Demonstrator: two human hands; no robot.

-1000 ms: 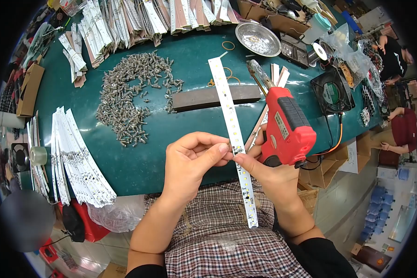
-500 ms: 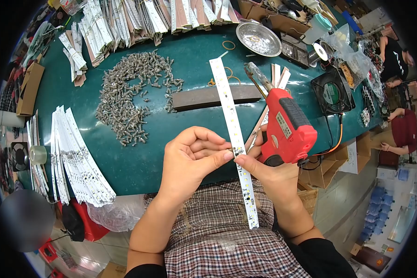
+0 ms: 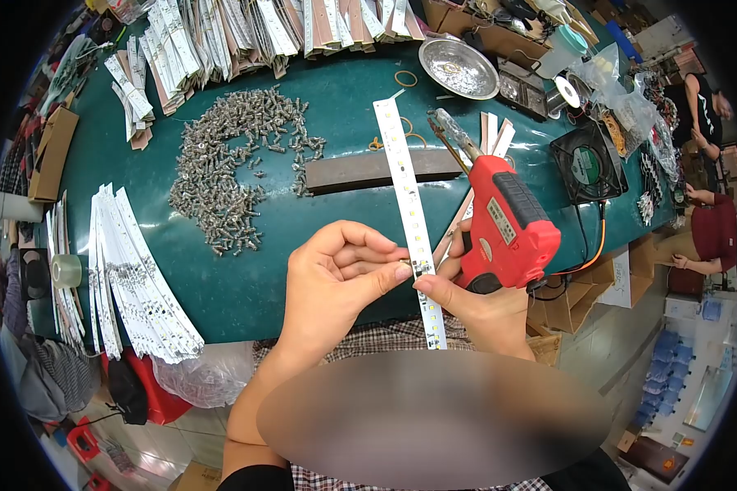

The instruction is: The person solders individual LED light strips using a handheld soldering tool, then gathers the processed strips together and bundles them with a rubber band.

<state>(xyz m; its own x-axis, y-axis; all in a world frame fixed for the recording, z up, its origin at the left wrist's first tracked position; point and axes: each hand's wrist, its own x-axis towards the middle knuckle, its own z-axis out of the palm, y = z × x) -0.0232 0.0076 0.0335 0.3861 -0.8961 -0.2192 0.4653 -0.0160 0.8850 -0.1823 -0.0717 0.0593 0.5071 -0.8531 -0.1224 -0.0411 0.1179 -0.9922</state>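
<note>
A long white LED strip (image 3: pixel 410 192) stands lengthwise in front of me, its lower end hidden by a blurred patch. My right hand (image 3: pixel 483 307) pinches it, thumb on its face and fingers behind. My left hand (image 3: pixel 340 266) is closed at the strip's left edge, thumb against fingers; a small metallic bit shows at the tips, too small to name. A red soldering gun (image 3: pixel 508 221) lies right beside my right hand, tip toward the far side; whether those fingers also hold it, I cannot tell. Beyond the strip is a dark bar (image 3: pixel 344 173).
Small metal screw-like parts (image 3: pixel 221 172) are heaped on the green table (image 3: pixel 336 106). Loose LED strips (image 3: pixel 139 286) lie at left, bundled strips (image 3: pixel 246 33) at the back. A metal bowl (image 3: pixel 458 69) and a fan (image 3: pixel 590 164) are at right; people stand farther off.
Both hands hold almost the same pose, and the strip has barely shifted. At far right, a person in black has changed arm position. Grey cloth now shows at lower left.
</note>
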